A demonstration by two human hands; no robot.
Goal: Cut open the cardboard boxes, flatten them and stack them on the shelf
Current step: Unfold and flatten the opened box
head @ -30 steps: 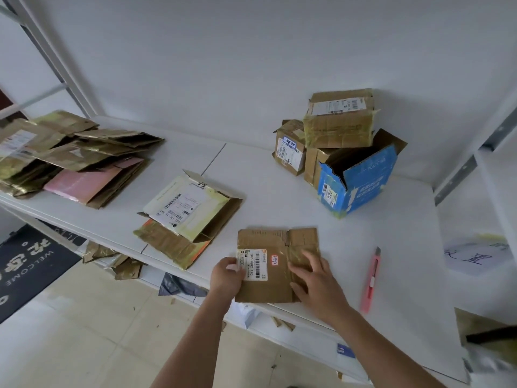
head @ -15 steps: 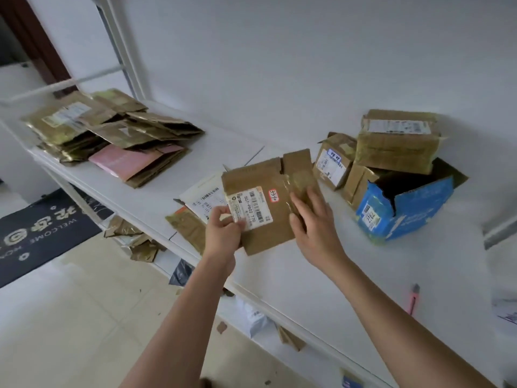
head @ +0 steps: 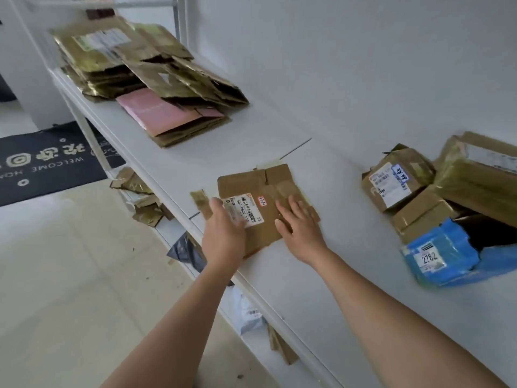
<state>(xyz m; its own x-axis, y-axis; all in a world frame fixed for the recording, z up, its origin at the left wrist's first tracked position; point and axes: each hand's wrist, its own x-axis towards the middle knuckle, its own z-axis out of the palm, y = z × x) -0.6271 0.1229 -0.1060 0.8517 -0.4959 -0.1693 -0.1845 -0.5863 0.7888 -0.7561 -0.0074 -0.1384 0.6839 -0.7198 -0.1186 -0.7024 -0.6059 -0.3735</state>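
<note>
White shelf [head: 279,130] bears the flattened brown cardboard box [head: 260,191] by its front edge; the left hand [head: 223,233] and right hand [head: 300,228], both flat-fingered, should square it before letting go.

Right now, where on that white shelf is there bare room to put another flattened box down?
Bare shelf shows between the far pile of flattened boxes and the flat box under the left hand and right hand. Another bare strip lies between that box and the uncut boxes. That right-hand cluster is crowded.
</note>
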